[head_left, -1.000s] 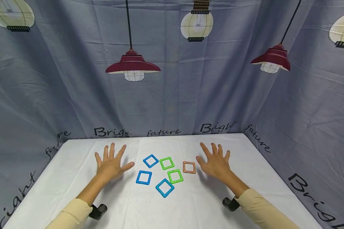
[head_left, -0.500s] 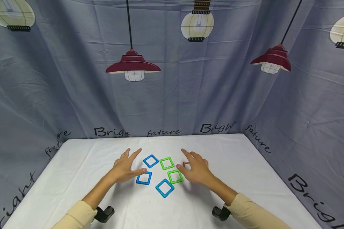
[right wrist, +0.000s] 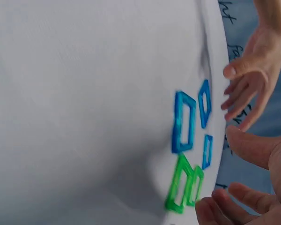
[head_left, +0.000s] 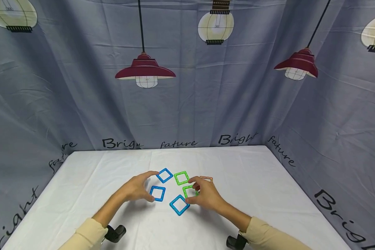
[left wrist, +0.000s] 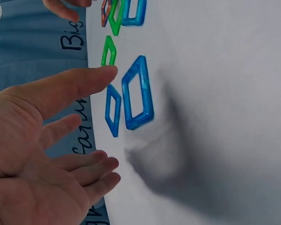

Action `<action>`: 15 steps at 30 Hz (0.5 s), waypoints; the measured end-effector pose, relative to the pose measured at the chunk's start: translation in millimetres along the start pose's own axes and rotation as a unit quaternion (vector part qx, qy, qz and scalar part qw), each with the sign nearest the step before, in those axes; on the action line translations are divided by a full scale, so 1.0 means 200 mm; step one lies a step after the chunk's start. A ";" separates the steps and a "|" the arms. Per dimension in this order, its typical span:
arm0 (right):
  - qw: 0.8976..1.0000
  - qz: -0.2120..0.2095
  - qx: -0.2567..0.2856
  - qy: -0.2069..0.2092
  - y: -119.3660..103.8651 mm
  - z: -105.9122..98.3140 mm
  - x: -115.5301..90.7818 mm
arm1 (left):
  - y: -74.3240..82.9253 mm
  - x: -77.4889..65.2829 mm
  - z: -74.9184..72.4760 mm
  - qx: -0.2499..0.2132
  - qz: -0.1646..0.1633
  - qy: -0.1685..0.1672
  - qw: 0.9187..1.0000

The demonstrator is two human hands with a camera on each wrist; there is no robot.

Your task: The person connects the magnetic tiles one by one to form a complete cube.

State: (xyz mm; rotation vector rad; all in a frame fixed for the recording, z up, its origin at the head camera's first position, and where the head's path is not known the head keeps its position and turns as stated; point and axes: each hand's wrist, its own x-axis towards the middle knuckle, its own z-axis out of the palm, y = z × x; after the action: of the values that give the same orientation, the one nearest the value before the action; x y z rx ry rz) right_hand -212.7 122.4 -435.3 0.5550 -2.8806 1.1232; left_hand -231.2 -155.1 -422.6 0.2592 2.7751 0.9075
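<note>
Several hollow square frames lie flat on the white table. My left hand [head_left: 136, 187] is beside a blue square frame [head_left: 164, 194], thumb and fingers spread apart. Its index fingertip is close to a farther blue square frame [head_left: 168, 179]; contact is unclear. In the left wrist view, the hand [left wrist: 51, 145] holds nothing. My right hand [head_left: 206, 194] hovers with bent fingers over a green square frame [head_left: 184, 192], partly hiding it and an orange square frame [head_left: 207, 177]. Its thumb is near the front blue square frame [head_left: 174, 210]. Another green square frame [head_left: 175, 179] lies farther back.
The white-covered table [head_left: 256, 180] reaches back to a grey-blue curtain [head_left: 181, 114] printed with lamps and lettering. A black device sits on the left wrist [head_left: 115, 233], and another black device sits on the right wrist [head_left: 236, 242].
Both hands have moved inward from the table's sides toward the square frames and come lower. The spread fingers have drawn in, more so on the right hand. The frames stay in place.
</note>
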 end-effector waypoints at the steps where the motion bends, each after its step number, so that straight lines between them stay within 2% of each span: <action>1: 1.000 0.000 0.005 -0.008 0.00 0.01 -0.01 | -0.01 0.01 0.00 0.001 0.003 0.000 1.000; 5: 0.999 0.003 0.011 -0.039 0.00 0.05 -0.03 | -0.04 0.02 0.02 0.005 0.008 0.004 1.000; 15: 0.998 0.013 -0.022 -0.060 0.01 0.14 -0.05 | -0.08 0.04 0.07 0.005 0.020 0.027 0.999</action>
State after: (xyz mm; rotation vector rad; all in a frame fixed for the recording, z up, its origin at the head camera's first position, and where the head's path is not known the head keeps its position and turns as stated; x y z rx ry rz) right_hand -199.8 108.8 -458.4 0.6061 -3.0129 1.0626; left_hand -237.4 -158.3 -445.1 0.2973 2.8347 0.9245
